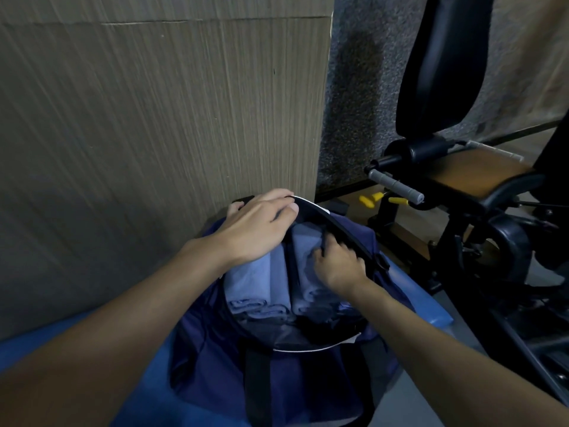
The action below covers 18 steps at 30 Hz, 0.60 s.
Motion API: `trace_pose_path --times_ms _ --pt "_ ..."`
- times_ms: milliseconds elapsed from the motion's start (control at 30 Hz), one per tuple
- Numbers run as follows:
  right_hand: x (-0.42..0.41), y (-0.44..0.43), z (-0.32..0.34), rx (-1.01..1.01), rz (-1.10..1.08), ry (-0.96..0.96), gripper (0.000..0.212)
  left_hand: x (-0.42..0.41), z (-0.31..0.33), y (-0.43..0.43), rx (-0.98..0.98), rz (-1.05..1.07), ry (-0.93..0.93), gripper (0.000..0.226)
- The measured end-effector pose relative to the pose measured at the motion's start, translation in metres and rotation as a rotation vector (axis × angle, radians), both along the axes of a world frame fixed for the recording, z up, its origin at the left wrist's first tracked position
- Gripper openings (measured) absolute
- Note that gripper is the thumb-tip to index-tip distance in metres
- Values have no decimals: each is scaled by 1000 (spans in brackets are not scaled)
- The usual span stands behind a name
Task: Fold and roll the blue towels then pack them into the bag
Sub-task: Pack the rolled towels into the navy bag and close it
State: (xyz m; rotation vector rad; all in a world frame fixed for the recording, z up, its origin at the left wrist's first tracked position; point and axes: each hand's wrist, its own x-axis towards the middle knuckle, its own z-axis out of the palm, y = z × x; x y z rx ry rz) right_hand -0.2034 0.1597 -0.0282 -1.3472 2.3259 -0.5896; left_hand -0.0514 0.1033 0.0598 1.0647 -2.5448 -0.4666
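Both forearms reach in from the near edge, cut off above the elbow. They meet over the bag point(308, 380), a navy fabric holdall lying open on a blue mat point(431, 309). The bag's near end runs out of frame. Inside it lie the towels point(252, 282), light blue terry rolled into cylinders and packed side by side. Their spiral ends face the camera; those on the bag's right side are lost in shadow, so their count is unclear.

The left hand point(258, 223) rests on the bag's far rim, fingers curled over the edge, thumb under its white-lined lip. The right hand point(338, 266) is inside the opening by the bag's right rim, fingers bunched together and pinching a thin black cord point(322, 238). What the cord belongs to is hard to make out.

A small white tag point(327, 211) on the far rim is too blurred to read. A black webbing strap point(258, 380) crosses the bag's near side.

Behind the bag stands a panel point(154, 118) of streaked grey-brown wood grain. Right of the bag is a black gym machine point(462, 195) with a tan padded seat, a ribbed grey grip and yellow knobs point(369, 201), partly cropped.
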Motion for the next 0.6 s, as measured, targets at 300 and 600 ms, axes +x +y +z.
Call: trace_pose_path --times_ms 300,600 --pt "-25 43 -8 -253 124 -52 35 58 -27 -2 -187 -159 -211 73" --pt "-77 104 -27 -198 280 472 48 109 -29 -6 -197 -239 -343 32"
